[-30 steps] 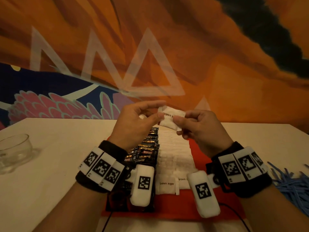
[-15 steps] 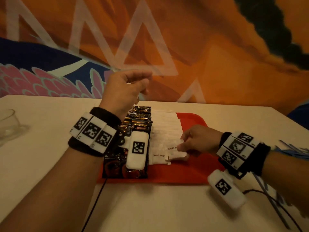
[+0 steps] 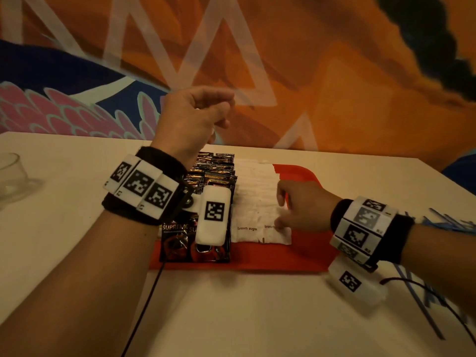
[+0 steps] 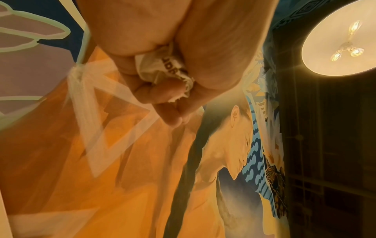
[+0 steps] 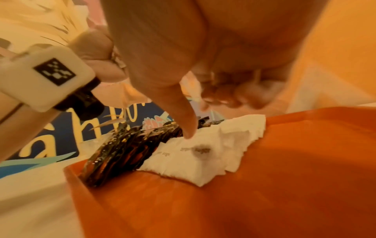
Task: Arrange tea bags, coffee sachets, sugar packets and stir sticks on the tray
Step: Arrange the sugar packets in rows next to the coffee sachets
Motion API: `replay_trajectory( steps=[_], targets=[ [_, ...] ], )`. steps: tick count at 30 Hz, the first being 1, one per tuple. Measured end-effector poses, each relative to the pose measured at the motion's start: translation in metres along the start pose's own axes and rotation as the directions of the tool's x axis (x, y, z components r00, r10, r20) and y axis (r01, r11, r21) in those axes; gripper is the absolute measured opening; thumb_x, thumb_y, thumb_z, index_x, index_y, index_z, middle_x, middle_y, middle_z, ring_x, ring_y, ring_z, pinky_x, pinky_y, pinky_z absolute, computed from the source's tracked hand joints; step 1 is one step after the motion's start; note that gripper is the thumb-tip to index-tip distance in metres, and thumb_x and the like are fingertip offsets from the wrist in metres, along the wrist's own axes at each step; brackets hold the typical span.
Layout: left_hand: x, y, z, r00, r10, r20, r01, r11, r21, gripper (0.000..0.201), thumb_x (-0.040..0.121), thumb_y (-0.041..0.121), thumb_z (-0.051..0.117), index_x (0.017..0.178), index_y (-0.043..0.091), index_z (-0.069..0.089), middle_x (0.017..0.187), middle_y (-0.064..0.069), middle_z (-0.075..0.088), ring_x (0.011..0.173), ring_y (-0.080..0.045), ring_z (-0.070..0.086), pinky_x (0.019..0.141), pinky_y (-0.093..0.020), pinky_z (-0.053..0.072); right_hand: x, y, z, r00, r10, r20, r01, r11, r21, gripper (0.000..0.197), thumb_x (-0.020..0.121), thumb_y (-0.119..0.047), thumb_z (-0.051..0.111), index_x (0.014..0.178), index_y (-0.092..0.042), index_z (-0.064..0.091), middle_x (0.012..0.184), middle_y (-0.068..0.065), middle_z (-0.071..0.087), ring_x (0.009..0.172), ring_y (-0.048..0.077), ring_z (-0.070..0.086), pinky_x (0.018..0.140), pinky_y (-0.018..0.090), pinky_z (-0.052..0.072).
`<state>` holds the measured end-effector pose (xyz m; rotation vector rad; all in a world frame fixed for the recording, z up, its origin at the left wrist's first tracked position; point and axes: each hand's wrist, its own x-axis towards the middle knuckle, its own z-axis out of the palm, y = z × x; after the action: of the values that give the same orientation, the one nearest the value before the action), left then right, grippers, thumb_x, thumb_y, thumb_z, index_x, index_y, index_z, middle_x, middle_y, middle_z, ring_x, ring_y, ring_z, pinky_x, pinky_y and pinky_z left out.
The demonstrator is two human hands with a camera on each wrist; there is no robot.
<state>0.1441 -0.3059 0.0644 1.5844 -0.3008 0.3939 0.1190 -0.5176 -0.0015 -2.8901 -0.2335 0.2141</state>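
Note:
A red tray [image 3: 304, 256] lies on the table. A row of dark coffee sachets [image 3: 216, 173] fills its left side, and overlapping white brown-sugar packets [image 3: 253, 199] run down its middle. My left hand [image 3: 224, 112] hovers above the sachets, its fingers curled round a crumpled sugar packet [image 4: 162, 69]. My right hand [image 3: 286, 210] is low over the near right end of the sugar rows. Its thumb [image 5: 183, 122] touches the front packets [image 5: 213, 157] while the fingers are lifted off them. Blue stir sticks [image 3: 448, 222] lie on the table at the right.
A clear glass bowl [image 3: 10, 173] stands at the table's far left edge. A black cable [image 3: 146, 305] runs from my left wrist toward me. The tray's right part [image 5: 264, 201] is bare red. A painted wall rises right behind the table.
My right hand brought a sugar packet down from chest height and laid it at the near right end of the sugar rows. Its fingers have since lifted off. My left hand stayed raised.

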Motion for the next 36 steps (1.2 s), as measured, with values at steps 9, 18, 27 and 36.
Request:
replay_trajectory(
  steps=[9,18,27,36],
  targets=[
    [0.002,-0.005,-0.001,1.000,-0.010,0.027,0.011,0.999,-0.033,0.017,0.096,0.006,0.058,0.099,0.018,0.070,0.087,0.004,0.071,0.063,-0.006,0.060,0.046,-0.019,0.040,-0.005,-0.016,0.009,0.974,-0.178,0.139,0.189,0.980,-0.070,0.020,0.087,-0.021,0.072,0.107,-0.025,0.072,0.101,-0.009,0.066,0.093,0.008,0.061,0.077,0.021,0.052],
    [0.003,-0.007,0.004,0.973,-0.157,0.168,0.194,0.952,-0.235,0.040,0.105,0.041,0.040,0.101,0.006,0.059,0.077,-0.006,0.065,0.059,-0.014,0.055,0.041,-0.020,0.037,-0.002,-0.028,-0.030,0.922,-0.272,-0.275,0.333,0.920,0.206,0.012,0.081,-0.034,0.078,0.088,-0.028,0.070,0.078,-0.013,0.069,0.072,0.000,0.065,0.066,0.020,0.050],
    [0.001,-0.016,0.015,0.976,-0.141,0.165,0.171,0.969,-0.181,0.057,0.104,0.050,0.028,0.084,0.011,0.063,0.073,-0.005,0.065,0.066,-0.013,0.063,0.050,-0.020,0.047,0.006,-0.062,-0.042,0.649,-0.327,-0.687,0.639,0.725,0.258,0.039,0.071,-0.029,0.087,0.105,-0.020,0.070,0.086,-0.011,0.065,0.077,0.006,0.062,0.068,0.026,0.055],
    [0.025,-0.094,0.001,0.964,-0.129,0.234,0.214,0.895,-0.391,0.041,0.094,0.064,0.045,0.091,0.025,0.053,0.076,0.006,0.060,0.063,-0.008,0.058,0.063,-0.039,0.046,0.008,-0.080,-0.047,0.799,-0.282,-0.531,0.462,0.853,0.242,0.034,0.091,-0.020,0.068,0.119,-0.002,0.064,0.117,0.004,0.058,0.059,-0.004,0.040,0.059,0.009,0.032]
  ],
)
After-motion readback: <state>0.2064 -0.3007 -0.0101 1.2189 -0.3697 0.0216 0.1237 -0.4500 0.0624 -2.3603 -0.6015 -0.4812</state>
